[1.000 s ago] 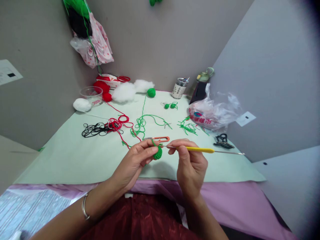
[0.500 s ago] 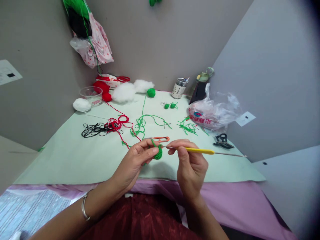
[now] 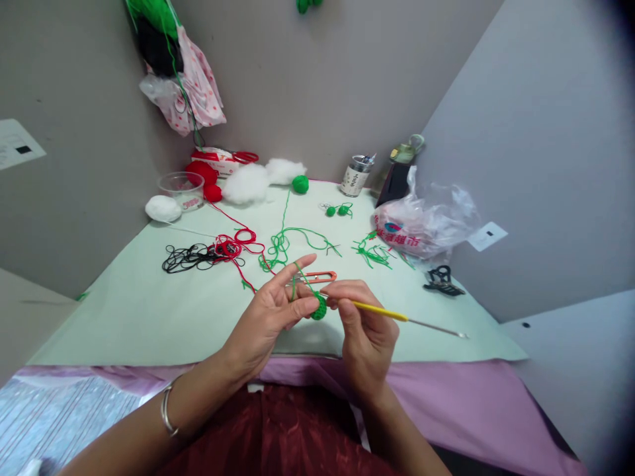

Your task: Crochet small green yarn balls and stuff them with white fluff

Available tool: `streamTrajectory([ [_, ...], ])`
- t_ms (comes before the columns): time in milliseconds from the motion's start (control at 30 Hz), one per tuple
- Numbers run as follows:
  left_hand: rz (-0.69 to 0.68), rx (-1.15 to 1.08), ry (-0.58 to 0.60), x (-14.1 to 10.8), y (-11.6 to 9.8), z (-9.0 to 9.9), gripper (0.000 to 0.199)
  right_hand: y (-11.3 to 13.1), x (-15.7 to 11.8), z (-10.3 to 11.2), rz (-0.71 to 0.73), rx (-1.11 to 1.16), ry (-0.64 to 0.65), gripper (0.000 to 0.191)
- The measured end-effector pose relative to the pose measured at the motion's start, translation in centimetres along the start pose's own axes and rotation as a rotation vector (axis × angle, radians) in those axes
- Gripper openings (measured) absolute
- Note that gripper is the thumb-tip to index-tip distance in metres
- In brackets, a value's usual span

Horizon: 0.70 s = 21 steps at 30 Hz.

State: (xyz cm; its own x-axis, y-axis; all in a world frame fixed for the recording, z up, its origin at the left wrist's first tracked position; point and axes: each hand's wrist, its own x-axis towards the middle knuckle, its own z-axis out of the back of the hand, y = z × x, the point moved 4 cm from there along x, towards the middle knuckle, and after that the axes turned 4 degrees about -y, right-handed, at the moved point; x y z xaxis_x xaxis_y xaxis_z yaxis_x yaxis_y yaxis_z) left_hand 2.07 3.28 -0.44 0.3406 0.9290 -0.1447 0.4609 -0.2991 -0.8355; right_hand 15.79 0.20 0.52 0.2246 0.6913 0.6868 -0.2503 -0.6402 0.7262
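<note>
Since the earlier frame, the right hand [image 3: 367,340] has drawn closer to the left hand [image 3: 265,314], its yellow-handled crochet hook [image 3: 381,310] now slopes down toward the far right end, and the left index finger has lifted, stretching green yarn [image 3: 307,276]. Left thumb and fingers pinch a small green crocheted piece [image 3: 319,309] between the two hands; right thumb and fingers are closed around the hook, its inner tip too small to make out at the piece. Just beyond the grip lie orange-handled snips [image 3: 325,276]; farther left, tangled red yarn [image 3: 245,237] and black yarn [image 3: 184,259]; well right, a dark hair clip [image 3: 440,281].
</note>
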Motion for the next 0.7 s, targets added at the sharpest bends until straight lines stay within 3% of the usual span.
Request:
streamTrajectory([
  [200,-0.044,0.014,-0.026,0.1,0.3,-0.1,0.071,0.3,-0.4,-0.2,0.124,-0.096,-0.081,0.030],
  [367,-0.022,0.046,0.009,0.1,0.3,-0.1,0.053,-0.5,-0.2,0.2,-0.006,0.062,-0.154,0.021],
  [533,-0.025,0.070,-0.013,0.0,0.2,0.2,0.046,-1.8,0.3,0.2,-0.234,0.283,-0.111,0.019],
  [700,-0.071,0.123,-0.031,0.0,0.3,0.6,0.042,-1.8,0.5,0.3,-0.251,0.298,-0.033,0.023],
])
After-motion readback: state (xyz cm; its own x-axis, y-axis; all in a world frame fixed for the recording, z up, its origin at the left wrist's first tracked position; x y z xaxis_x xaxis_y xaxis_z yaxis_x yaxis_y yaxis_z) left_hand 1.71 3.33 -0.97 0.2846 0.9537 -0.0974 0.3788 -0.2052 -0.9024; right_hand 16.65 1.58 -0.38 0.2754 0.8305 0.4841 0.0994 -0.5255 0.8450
